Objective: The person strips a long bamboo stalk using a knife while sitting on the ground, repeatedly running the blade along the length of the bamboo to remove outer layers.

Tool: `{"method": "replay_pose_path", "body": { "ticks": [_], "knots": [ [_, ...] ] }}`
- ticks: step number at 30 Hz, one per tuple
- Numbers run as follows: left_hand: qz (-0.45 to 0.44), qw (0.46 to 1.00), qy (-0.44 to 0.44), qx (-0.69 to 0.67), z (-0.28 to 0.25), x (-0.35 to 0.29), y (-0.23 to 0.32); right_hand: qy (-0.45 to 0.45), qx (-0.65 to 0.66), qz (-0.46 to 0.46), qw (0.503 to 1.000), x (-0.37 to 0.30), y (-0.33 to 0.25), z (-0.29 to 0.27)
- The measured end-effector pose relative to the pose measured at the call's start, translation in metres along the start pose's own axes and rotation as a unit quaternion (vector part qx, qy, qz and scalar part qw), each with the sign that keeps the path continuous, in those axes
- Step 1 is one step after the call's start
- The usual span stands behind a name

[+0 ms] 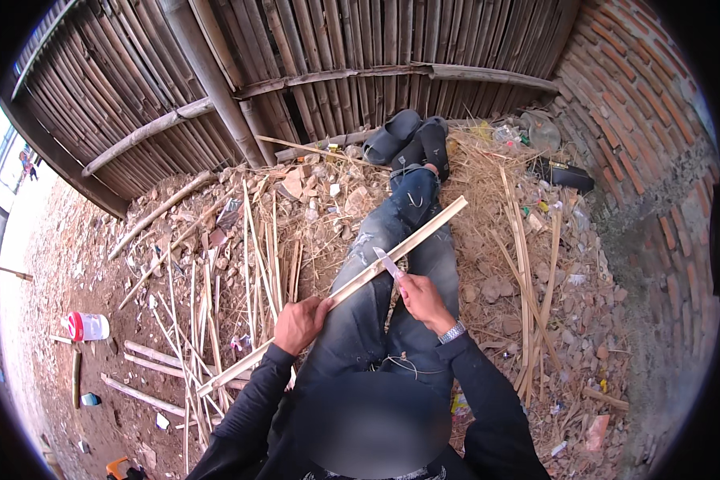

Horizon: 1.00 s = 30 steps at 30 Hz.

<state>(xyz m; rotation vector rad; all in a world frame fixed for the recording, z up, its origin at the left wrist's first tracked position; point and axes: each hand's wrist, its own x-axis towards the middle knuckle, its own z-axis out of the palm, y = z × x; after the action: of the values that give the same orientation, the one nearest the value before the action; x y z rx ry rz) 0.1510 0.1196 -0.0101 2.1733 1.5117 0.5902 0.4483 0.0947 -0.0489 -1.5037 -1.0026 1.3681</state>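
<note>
A long, pale split bamboo strip [426, 232] lies slantwise across my outstretched legs in jeans [362, 276], its far end up to the right and its near end down to the left. My left hand [300, 324] is closed around the strip left of my knees. In my right hand [426, 302] is a small knife [386, 260], its handle gripped in the fingers. The knife's blade points up and left and rests on or just over the strip, right of my left hand; whether it cuts in cannot be seen. A metal-band watch [451, 333] circles my right wrist.
Loose bamboo strips [206, 312] lie in a pile on the left, and more strips [528, 296] on the right. Ahead stands a bamboo fence [336, 36]; a brick wall [656, 152] rises at the right. A white-and-red tub [92, 326] lies on the rubble-strewn ground.
</note>
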Motion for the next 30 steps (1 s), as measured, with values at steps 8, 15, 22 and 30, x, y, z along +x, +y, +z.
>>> {"method": "replay_pose_path", "body": {
  "ticks": [8, 15, 22, 30],
  "knots": [
    [-0.008, 0.999, 0.044, -0.014, 0.012, 0.006, 0.022, 0.166, -0.164, -0.216, 0.948, 0.013, -0.01, 0.013],
    [-0.033, 0.998, 0.051, 0.031, 0.013, 0.007, 0.024, -0.02, 0.338, 0.1, 0.936, 0.014, -0.036, 0.0],
    [-0.006, 0.996, 0.068, 0.052, 0.017, 0.007, 0.02, 0.215, -0.212, -0.205, 0.931, 0.029, -0.054, 0.018],
    [0.014, 0.995, 0.08, 0.065, 0.022, 0.007, 0.014, 0.22, -0.212, -0.24, 0.921, 0.049, -0.056, 0.023]
  ]
}}
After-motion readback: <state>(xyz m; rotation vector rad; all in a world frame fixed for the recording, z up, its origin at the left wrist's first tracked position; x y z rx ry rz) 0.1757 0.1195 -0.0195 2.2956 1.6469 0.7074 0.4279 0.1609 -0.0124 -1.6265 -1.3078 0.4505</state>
